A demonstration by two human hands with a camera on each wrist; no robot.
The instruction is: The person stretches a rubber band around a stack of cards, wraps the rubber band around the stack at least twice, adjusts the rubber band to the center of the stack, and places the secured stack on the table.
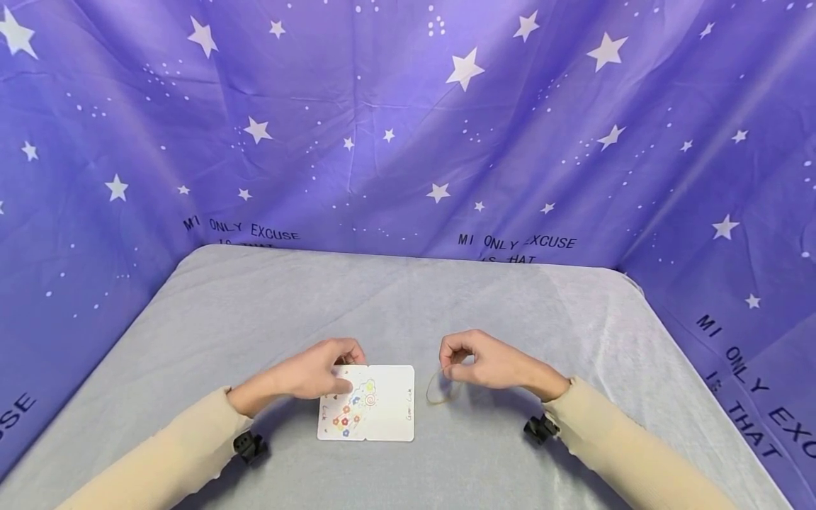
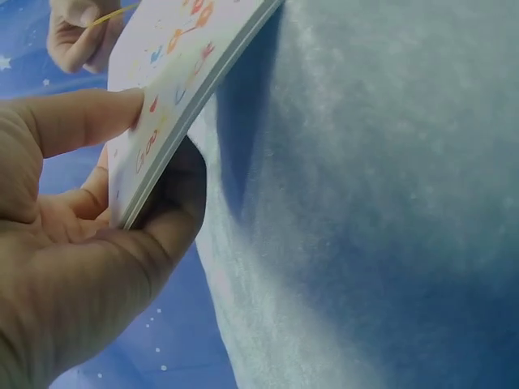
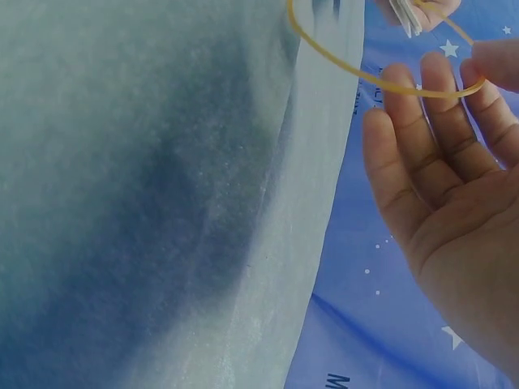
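Within left grip (image 1: 316, 371), card (image 1: 392, 405), band (image 3: 405, 91) apart

white card (image 1: 392, 404) – multicoloured flowers (image 1: 345, 421) | yellow band (image 3: 430, 94) | purple curtain (image 1: 408, 92) – white stars (image 1: 465, 69) | grey cloth (image 1: 510, 304)

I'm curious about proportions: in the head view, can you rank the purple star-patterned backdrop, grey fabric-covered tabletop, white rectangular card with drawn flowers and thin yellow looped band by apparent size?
Largest to smallest:
1. Purple backdrop
2. Grey tabletop
3. White card
4. Yellow band
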